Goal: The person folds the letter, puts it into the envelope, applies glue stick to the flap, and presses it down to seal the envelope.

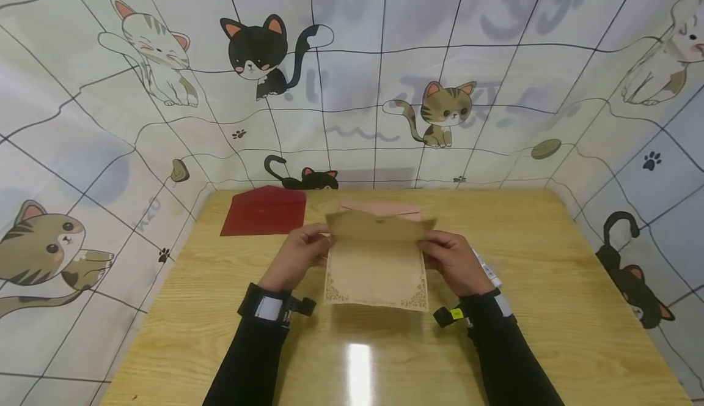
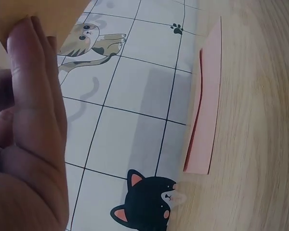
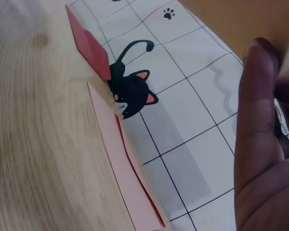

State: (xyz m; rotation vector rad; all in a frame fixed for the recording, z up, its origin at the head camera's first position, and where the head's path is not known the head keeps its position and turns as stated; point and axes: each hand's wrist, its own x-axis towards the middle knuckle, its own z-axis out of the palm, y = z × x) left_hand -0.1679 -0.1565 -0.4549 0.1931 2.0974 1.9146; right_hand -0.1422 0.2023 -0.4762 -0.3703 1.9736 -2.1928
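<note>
A tan sheet of letter paper (image 1: 376, 265) with ornate printed corners is held up above the table, its top part bent over as a darker band. My left hand (image 1: 299, 256) pinches its left edge, and my right hand (image 1: 453, 262) pinches the right edge. In the left wrist view the fingers (image 2: 36, 91) lie against the paper's back; the right wrist view shows a finger (image 3: 257, 96) doing the same on its side. Just behind the sheet, a pink envelope (image 1: 407, 208) lies on the table, partly hidden in the head view.
A red envelope (image 1: 264, 215) lies at the back left of the wooden table (image 1: 550, 284). Partly behind my right hand is a slim white object (image 1: 487, 269), its kind unclear. Cat-printed cloth (image 1: 352, 76) hangs around the back and sides.
</note>
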